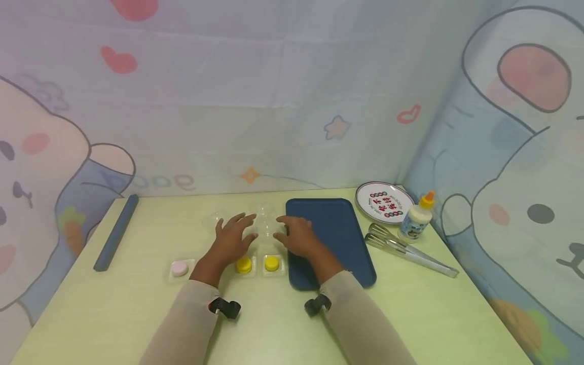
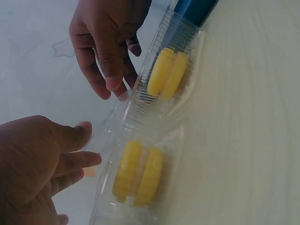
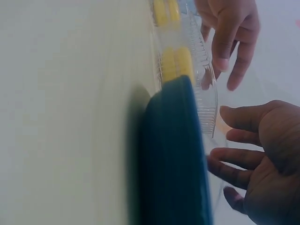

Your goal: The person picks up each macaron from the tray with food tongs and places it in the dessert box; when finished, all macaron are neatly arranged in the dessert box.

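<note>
Two yellow macarons (image 1: pixel 271 263) sit side by side in clear plastic boxes (image 2: pixel 154 28), whose transparent lids (image 1: pixel 264 223) stand beyond them, faint against the table. My left hand (image 1: pixel 231 242) hovers over the left box, fingers spread and loosely bent, holding nothing. Facing it, my right hand (image 1: pixel 298 236) is above the near-left part of the blue tray (image 1: pixel 335 238), its fingertips close to the right lid. Whether any fingertip touches the lids, I cannot tell. A pink macaron (image 1: pixel 179 268) lies in another clear box, left of my left wrist.
A white plate (image 1: pixel 384 203) with red print lies at the back right. Beside it stand a glue bottle (image 1: pixel 415 220) with an orange cap and metal tongs (image 1: pixel 410 251). A grey-blue bar (image 1: pixel 116 233) lies along the left edge. A printed curtain (image 1: pixel 228 101) borders the table.
</note>
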`<state>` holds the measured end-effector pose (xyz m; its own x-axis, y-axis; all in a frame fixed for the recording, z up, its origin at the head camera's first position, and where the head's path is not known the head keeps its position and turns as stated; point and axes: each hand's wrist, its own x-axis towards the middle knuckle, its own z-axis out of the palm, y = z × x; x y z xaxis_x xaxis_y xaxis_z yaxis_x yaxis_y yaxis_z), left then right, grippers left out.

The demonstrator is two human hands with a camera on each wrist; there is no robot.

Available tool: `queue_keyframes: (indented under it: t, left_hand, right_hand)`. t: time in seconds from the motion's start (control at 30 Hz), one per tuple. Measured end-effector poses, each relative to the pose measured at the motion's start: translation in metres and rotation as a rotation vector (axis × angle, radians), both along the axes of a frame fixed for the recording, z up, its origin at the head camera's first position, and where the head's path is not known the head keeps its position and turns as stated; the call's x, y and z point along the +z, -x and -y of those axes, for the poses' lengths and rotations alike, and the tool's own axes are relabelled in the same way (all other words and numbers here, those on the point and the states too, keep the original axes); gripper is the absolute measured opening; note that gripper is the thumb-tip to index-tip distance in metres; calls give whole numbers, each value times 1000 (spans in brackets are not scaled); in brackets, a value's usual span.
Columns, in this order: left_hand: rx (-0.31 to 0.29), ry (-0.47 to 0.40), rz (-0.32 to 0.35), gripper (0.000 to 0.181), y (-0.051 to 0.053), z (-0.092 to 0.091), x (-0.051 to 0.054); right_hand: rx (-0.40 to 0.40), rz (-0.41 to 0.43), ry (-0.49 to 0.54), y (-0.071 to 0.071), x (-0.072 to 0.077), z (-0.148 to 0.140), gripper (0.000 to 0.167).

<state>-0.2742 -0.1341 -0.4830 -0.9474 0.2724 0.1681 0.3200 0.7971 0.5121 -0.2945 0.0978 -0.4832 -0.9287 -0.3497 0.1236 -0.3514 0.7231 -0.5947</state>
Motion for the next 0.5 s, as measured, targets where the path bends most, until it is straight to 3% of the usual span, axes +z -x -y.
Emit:
queue_keyframes:
  t: [0.23, 0.37, 0.5]
  left_hand:
    - [-38, -179, -54, 54, 0, -3, 5]
    - [-30, -251, -84, 52, 1, -6, 4]
    - [-16, -304, -105, 53, 1, -8, 2]
  right_hand:
    - [-7, -5, 154, -1, 3, -2, 49]
    - [-33, -54, 180, -3, 6, -3, 50]
    - [-19, -50, 231, -5, 8, -6, 60]
